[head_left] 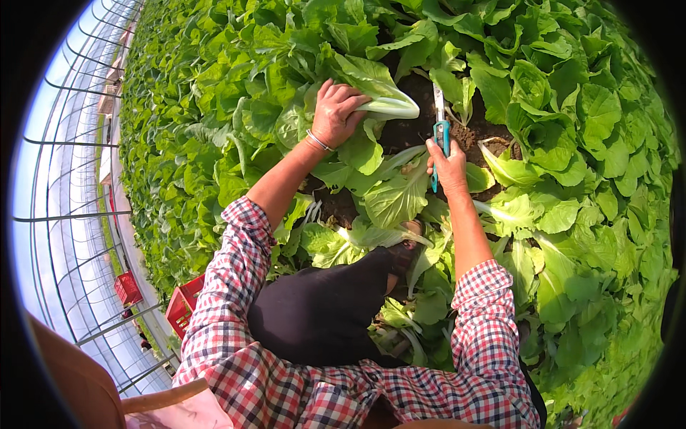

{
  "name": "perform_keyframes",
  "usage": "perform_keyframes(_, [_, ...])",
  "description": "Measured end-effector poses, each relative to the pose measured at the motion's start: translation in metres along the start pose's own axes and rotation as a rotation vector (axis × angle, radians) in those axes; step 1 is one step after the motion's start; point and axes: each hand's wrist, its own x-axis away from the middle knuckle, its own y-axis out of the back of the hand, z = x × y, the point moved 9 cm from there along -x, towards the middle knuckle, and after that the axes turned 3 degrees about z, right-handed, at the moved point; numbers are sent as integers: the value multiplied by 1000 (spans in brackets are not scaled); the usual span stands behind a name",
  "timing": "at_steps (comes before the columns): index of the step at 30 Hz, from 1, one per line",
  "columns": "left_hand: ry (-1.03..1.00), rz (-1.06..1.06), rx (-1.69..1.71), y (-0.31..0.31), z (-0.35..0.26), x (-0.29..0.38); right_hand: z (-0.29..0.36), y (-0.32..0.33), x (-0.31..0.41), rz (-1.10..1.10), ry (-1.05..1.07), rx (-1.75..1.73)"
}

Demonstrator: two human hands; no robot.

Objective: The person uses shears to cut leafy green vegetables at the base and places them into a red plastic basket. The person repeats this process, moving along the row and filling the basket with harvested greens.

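Observation:
My left hand [336,113] grips a leafy green cabbage head [394,104] by its side, its pale cut-looking base pointing right. To the right, my right hand [449,166] is closed around the teal handle of a knife [441,131], whose narrow metal blade points up the picture, its tip close to some leaves. Bare brown soil [399,134] shows between the cabbage base and the knife. Below my hands lie loose leaves [396,198] with pale ribs.
Dense leafy plants [552,118] stand on both sides. A red plastic crate [183,305] is at the lower left, another red crate [127,288] farther off beside the path. Curved metal greenhouse ribs [69,217] rise at far left. My bent leg and foot are among the leaves.

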Motion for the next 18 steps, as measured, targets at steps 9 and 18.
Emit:
perform_keyframes(9, [238,222,1009,0,-123,-14,106,64,128,-220,503,-347])
perform_keyframes(18, [175,744,1106,-26,-183,-1,107,90,166,-105,305,-239])
